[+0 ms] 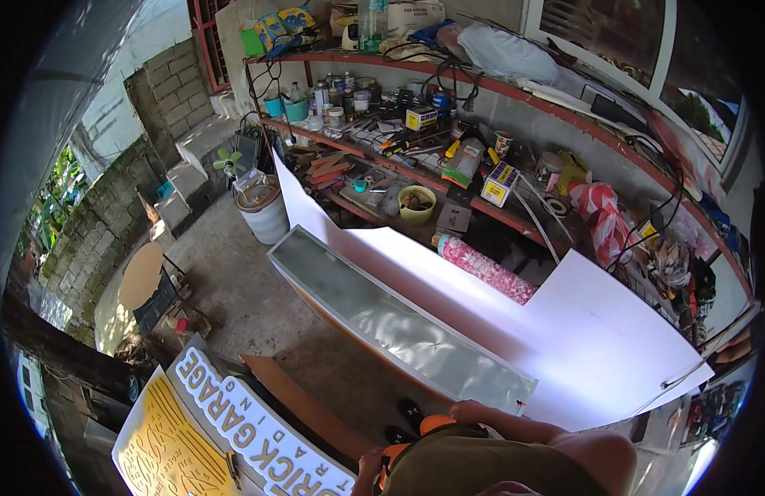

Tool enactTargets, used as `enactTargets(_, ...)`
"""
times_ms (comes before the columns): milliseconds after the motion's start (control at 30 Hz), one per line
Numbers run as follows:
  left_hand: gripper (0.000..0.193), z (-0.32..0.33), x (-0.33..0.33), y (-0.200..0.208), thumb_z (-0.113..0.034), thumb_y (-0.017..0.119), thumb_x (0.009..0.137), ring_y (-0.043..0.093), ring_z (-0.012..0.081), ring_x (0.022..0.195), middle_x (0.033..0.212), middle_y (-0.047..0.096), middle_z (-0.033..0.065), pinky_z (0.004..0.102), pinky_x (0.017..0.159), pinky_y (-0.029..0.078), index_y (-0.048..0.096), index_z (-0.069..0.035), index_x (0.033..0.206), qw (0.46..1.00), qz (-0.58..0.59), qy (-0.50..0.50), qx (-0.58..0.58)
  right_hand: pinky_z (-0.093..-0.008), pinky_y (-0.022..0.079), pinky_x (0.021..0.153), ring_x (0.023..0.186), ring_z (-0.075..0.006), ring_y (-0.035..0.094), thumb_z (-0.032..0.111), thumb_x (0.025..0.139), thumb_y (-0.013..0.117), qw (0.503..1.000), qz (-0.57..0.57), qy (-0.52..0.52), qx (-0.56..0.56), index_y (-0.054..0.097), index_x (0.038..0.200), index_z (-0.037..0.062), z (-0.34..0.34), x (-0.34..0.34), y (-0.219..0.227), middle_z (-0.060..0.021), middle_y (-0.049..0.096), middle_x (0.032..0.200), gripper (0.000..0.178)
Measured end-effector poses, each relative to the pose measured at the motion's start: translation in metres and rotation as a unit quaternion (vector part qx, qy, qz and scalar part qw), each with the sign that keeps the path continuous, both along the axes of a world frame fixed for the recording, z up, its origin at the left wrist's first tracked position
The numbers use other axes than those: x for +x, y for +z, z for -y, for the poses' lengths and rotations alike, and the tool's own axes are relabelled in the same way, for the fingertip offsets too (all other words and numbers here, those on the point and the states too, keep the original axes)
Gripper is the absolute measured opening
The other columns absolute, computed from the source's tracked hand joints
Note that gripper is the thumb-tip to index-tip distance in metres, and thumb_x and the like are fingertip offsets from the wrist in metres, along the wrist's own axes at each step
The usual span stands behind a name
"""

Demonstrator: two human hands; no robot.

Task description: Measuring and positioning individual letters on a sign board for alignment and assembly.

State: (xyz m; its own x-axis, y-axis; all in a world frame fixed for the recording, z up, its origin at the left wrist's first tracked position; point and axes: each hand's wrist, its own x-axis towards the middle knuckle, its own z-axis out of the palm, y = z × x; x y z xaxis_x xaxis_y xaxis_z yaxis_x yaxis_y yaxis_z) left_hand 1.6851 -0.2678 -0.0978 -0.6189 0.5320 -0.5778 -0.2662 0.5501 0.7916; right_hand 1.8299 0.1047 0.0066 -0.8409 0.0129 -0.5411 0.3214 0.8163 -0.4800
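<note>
My right hand (467, 412) is at the lower middle, its fingers curled in beside orange-and-black cloth at my body. Whatever it may hold is hidden. Just beyond it lies the near end of a long, shallow grey panel (399, 318) with a thin metal rim and a brown side. My left hand (369, 465) shows only in part at the lower edge, close to the orange cloth; its fingers cannot be made out. Nearest to it is a white-and-blue lettered sign (262, 430), with a yellow plaque (163, 438) to its left.
A large white sheet (597, 339) with a cut-out edge stands behind the panel. Beyond it are red-framed shelves (357, 139) crowded with cans, tools and bags. A pink patterned roll (486, 269) rests there. A white bucket (265, 213) stands on the concrete floor (233, 285).
</note>
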Motion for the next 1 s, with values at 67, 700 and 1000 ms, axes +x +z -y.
enactTargets(67,0.024,-0.001,-0.019,0.002,-0.025,0.065,0.089,0.069,0.0182,0.076,0.085,0.073,0.0073,0.034,0.071,0.054,0.074,-0.011,0.107,0.983,-0.152,-0.084,0.067,-0.0437,0.05,0.094,0.104,-0.0342,0.066,0.029,0.09,0.05,0.999,0.028,-0.011,-0.014,0.071,0.109,0.0115,-0.001,-0.015,0.0,-0.0134,0.07,0.112,0.033)
enactTargets(700,0.018,-0.033,-0.202,-0.04,-0.018,0.063,0.091,0.063,0.0166,0.065,0.076,0.067,0.007,0.0317,0.057,0.05,0.073,-0.008,0.102,0.993,0.116,0.034,0.01,-0.0493,0.051,0.088,0.103,-0.0384,0.064,0.028,0.091,0.053,0.972,-0.104,-0.202,-0.054,0.065,0.11,0.0084,-0.068,-0.157,0.022,-0.017,0.068,0.11,0.03)
enactTargets(1000,0.018,-0.101,-0.348,-0.04,-0.018,0.062,0.091,0.06,0.0158,0.062,0.073,0.064,0.0063,0.0308,0.055,0.049,0.073,-0.008,0.101,0.988,0.147,-0.043,0.007,-0.0443,0.052,0.085,0.097,-0.0324,0.069,0.031,0.096,0.054,0.941,-0.102,-0.32,-0.046,0.062,0.122,0.0133,-0.07,-0.226,0.073,-0.0122,0.072,0.103,0.032)
